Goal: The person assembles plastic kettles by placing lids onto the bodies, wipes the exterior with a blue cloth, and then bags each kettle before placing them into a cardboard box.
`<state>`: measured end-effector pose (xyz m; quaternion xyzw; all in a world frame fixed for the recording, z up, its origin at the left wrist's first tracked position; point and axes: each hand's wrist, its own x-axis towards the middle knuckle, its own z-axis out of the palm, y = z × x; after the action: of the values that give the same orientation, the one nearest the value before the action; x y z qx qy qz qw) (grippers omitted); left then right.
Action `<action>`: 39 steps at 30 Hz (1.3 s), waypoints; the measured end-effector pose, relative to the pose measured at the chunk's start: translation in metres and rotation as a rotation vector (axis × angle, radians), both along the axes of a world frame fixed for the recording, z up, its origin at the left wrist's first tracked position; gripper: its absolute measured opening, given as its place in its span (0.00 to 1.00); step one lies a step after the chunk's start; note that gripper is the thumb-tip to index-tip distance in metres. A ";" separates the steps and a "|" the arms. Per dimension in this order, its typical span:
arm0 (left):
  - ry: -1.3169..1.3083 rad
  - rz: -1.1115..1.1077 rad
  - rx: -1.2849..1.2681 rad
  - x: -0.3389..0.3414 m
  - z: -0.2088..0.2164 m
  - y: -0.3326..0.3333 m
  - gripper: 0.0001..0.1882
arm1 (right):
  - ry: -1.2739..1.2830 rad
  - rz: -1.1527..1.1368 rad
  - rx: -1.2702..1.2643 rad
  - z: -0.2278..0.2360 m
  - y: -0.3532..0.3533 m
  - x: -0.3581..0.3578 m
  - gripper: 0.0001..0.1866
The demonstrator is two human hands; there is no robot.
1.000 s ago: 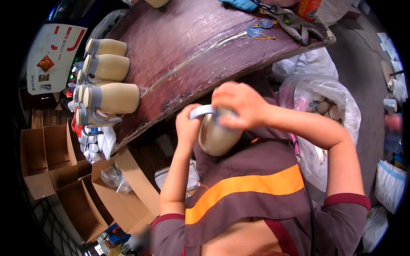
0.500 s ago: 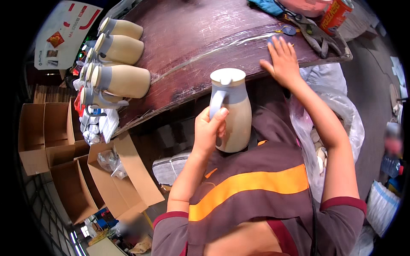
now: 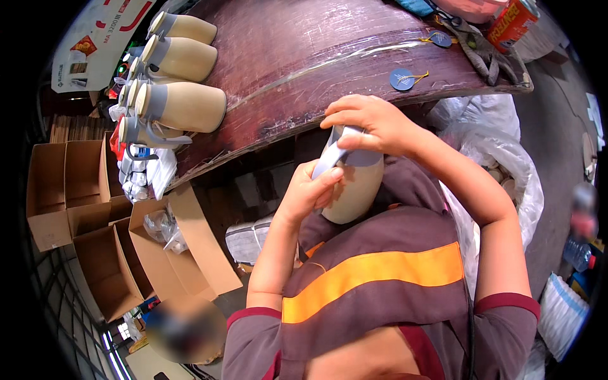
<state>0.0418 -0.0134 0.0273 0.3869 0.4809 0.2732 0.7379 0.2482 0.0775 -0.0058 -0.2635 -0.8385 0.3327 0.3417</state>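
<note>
In the head view, the person's left hand (image 3: 304, 193) is closed around the blue-grey handle (image 3: 326, 161) of a cream insulated jug (image 3: 351, 196), its thumb lying along the handle's near side. The jug's body sits just to the right of that hand, in front of the brown apron (image 3: 316, 237) and on the near side of the table's front edge. Whether its base rests on anything cannot be told.

The right hand (image 3: 380, 123) comes over the jug's top from the right, palm down, with fingers bent over the far side and thumb on the near side beside the handle, pinching the lid end. The jug thus lies beneath the right hand, which hides most of the lid.

On the dark red table (image 3: 285, 54), beyond the hands and to the right, lie a round blue hang tag (image 3: 402, 79) with a yellow cord and, farther off, a second blue tag (image 3: 441, 39). A grey work glove (image 3: 478, 54) lies near the right corner, just beside an orange can (image 3: 514, 25). Similar cream jugs (image 3: 190, 106) with blue-grey collars stand grouped at the table's left end, well apart from both hands.
</note>
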 end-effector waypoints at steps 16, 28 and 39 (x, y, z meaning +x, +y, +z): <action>-0.326 0.500 -0.015 0.012 -0.013 0.008 0.18 | -0.338 -0.609 0.491 -0.084 0.009 0.087 0.27; 0.238 0.230 0.313 -0.008 -0.027 0.011 0.08 | 0.102 -0.254 -0.721 -0.014 -0.068 -0.020 0.12; 0.457 0.547 0.785 -0.003 -0.003 0.009 0.05 | 0.829 0.001 -0.933 0.010 -0.060 -0.005 0.13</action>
<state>0.0390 -0.0045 0.0247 0.5441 0.5744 0.5239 0.3156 0.2436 0.0179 0.0046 -0.2337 -0.4028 0.7386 0.4874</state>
